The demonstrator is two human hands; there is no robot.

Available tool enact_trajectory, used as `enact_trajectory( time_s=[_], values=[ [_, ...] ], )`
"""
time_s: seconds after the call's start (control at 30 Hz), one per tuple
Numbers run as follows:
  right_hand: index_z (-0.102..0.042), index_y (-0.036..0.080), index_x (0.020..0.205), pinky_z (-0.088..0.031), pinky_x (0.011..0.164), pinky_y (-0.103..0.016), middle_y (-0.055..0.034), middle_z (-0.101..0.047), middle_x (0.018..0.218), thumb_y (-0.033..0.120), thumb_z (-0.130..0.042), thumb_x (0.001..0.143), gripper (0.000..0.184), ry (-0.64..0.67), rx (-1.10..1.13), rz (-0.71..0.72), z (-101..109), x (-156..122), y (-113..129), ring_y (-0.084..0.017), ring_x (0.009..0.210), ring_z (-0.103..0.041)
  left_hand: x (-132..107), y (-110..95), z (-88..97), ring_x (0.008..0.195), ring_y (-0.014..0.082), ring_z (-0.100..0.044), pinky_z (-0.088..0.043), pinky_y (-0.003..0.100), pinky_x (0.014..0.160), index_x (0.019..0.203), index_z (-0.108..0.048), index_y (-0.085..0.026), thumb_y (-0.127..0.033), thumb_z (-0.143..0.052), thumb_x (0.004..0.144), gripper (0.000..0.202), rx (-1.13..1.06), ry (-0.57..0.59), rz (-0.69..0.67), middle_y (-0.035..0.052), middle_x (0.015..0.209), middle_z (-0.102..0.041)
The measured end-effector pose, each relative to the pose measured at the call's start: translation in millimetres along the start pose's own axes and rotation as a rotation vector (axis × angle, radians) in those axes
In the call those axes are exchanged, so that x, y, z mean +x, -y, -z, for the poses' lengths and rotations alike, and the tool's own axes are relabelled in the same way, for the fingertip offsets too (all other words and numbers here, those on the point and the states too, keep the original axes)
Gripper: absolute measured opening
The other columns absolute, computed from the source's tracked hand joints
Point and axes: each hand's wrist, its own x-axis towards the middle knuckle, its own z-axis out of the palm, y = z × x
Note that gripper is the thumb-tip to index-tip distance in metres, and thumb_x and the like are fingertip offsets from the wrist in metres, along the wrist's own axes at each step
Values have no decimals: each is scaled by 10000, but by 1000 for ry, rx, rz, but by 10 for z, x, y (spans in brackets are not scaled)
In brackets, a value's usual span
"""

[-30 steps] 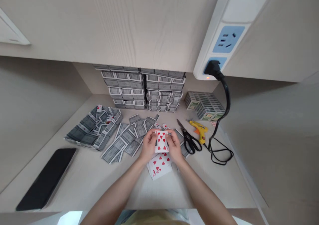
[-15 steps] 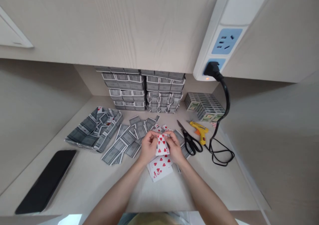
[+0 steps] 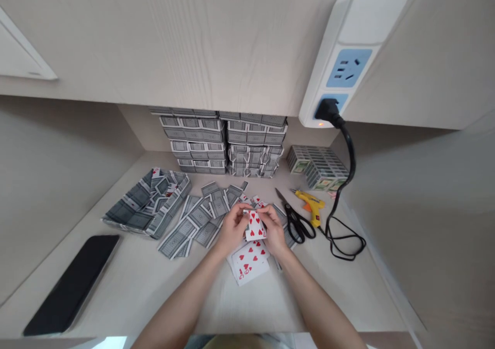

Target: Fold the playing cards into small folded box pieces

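Observation:
Between both hands is a playing card [image 3: 256, 226] with red hearts facing me. My left hand [image 3: 233, 227] pinches its upper left edge, and my right hand [image 3: 273, 229] grips the upper right edge, with fingertips along the top. Whether more cards sit behind it I cannot tell. Below the hands, on the desk, lies a small pile of face-up heart cards [image 3: 249, 266]. Left of my left hand, several folded cards with grey backs [image 3: 199, 214] are spread in a loose heap. More cards lie partly hidden behind my fingers.
A tray made of folded cards [image 3: 133, 207] stands left, with a black phone [image 3: 73, 284] in front. Card-built blocks [image 3: 199, 132] are stacked at the back. Scissors [image 3: 297, 224], a yellow glue gun [image 3: 312, 202], a corded power strip [image 3: 350, 55] and stacked card boxes [image 3: 319, 163] are right.
The held card has shifted slightly to the right along with both hands. The whole view has tilted a little; the things on the desk stay in place.

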Motion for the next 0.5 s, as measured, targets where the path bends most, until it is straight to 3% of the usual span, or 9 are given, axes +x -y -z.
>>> enact_trajectory(
  time_s=[0.27,0.4,0.5],
  values=[
    [-547,216,709,-376,518,-243,36,-544,641,252,-631,612,133,102,202,-180,-5,70,-4,-138,567,-496,16,94,-28,662,115,-530,-403,221,624,810,-529,-179,-159,-425,782,109,91,-80,-22,-11,727,-581],
    [-547,212,693,-346,428,-219,46,-522,578,253,-597,616,101,153,247,-246,15,75,57,-112,475,-474,30,97,21,639,113,-523,-398,217,612,744,-547,-173,-163,-433,769,117,118,-48,-55,-16,685,-582],
    [-564,206,751,-276,327,-211,47,-479,491,354,-527,692,164,217,242,-325,24,61,102,-100,359,-404,41,86,61,597,104,-506,-384,203,569,739,-574,-172,-176,-441,761,135,147,2,-62,-20,654,-582]
  ],
)
